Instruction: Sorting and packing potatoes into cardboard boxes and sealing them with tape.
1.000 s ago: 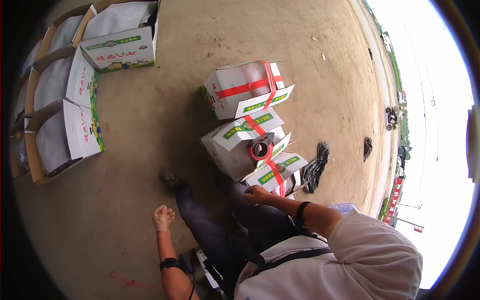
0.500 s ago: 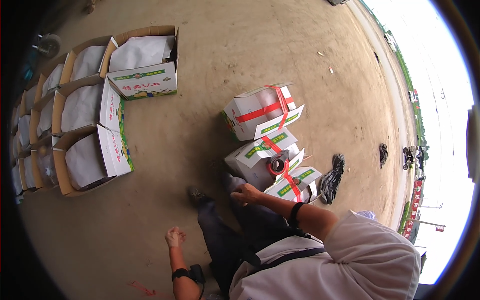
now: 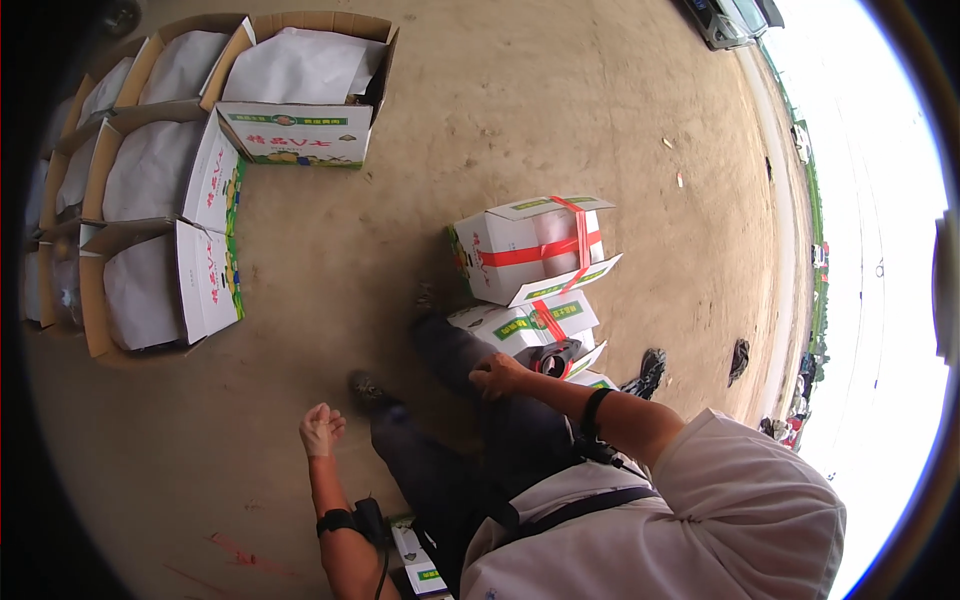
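Observation:
My left hand point(image 3: 322, 430) hangs at the lower left over the dirt, fingers curled, with nothing visible in them. My right hand point(image 3: 496, 374) is by my dark-trousered leg with its fingers curled; whatever may be in them is hidden. Just beyond it, a red and black tape dispenser point(image 3: 553, 362) rests on a white carton point(image 3: 480, 322) strapped with red tape. Behind that stands another taped carton point(image 3: 505, 262), with a pink bundle showing under the tape. A further carton near my right forearm is mostly covered.
Several open cartons point(image 3: 210, 255) with white paper sheets inside stand grouped at the left. Black crumpled items point(image 3: 650, 372) lie right of the taped cartons. A vehicle point(image 3: 728, 20) is at the upper right, beside a road. Red strands point(image 3: 235, 550) lie at the lower left.
My leg on the right has stepped forward beside the cartons, covering part of them. The view has shifted, bringing the vehicle into sight. Both hands stay curled.

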The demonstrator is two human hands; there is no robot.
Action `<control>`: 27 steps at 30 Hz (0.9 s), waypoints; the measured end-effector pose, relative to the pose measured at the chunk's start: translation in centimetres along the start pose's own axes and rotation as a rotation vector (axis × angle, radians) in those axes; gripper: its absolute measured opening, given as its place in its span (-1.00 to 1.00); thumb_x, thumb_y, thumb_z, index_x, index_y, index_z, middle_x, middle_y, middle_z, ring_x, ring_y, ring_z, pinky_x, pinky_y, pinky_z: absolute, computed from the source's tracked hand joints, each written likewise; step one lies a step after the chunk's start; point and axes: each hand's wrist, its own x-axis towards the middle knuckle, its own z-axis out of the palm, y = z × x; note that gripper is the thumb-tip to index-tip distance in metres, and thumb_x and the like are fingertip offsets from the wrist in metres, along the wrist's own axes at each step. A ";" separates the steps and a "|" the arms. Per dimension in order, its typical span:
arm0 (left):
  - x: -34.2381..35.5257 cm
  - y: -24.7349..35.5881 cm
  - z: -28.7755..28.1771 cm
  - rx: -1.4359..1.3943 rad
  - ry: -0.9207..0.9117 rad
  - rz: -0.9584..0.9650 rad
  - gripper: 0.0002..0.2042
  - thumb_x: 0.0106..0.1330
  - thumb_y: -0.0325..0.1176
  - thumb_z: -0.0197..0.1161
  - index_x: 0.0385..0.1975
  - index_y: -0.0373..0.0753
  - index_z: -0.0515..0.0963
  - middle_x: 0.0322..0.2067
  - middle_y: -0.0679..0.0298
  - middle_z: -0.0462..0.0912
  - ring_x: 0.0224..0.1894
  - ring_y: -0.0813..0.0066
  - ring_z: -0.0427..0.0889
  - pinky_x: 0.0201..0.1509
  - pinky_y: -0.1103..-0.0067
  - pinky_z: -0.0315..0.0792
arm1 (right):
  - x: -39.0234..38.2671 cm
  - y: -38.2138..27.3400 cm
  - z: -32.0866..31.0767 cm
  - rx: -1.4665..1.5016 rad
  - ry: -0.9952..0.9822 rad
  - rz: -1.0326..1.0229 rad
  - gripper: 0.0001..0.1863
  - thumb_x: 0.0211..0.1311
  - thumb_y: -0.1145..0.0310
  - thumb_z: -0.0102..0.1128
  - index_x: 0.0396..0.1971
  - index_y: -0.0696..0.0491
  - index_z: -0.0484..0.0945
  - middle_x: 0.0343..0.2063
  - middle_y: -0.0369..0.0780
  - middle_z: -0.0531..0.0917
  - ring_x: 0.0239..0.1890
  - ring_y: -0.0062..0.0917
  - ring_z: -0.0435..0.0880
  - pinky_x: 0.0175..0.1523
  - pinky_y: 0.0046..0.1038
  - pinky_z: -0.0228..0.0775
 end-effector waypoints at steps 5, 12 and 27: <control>0.9 -2.0 2.2 -0.091 -0.008 -0.026 -0.52 0.34 -0.15 0.25 0.11 -0.36 0.41 -0.31 0.17 0.63 -0.40 0.41 0.66 -0.34 0.54 0.55 | -0.3 -2.1 -4.5 0.032 0.050 0.115 -0.61 0.32 0.20 0.14 -0.08 0.24 0.58 -0.35 -0.11 0.70 -0.41 -0.43 0.76 -0.32 -0.44 0.63; -1.3 -8.4 -2.8 -0.337 0.054 -0.141 -0.70 0.36 -0.26 0.23 -0.07 -0.34 0.44 -0.43 0.19 0.56 -0.49 0.36 0.60 -0.44 0.47 0.51 | 0.5 -5.1 -3.6 -0.115 -0.031 0.076 -0.60 0.29 0.15 0.18 -0.12 0.20 0.63 -0.36 -0.17 0.72 -0.42 -0.48 0.75 -0.30 -0.43 0.60; -4.5 11.6 14.9 -0.011 0.094 -0.094 -0.61 0.36 -0.33 0.21 0.06 -0.45 0.35 -0.32 0.04 0.60 -0.38 0.25 0.67 -0.31 0.42 0.60 | 6.1 -5.4 -17.9 0.205 0.004 -0.101 -0.57 0.24 0.11 0.17 -0.20 0.23 0.65 -0.48 -0.09 0.70 -0.55 -0.38 0.72 -0.33 -0.38 0.59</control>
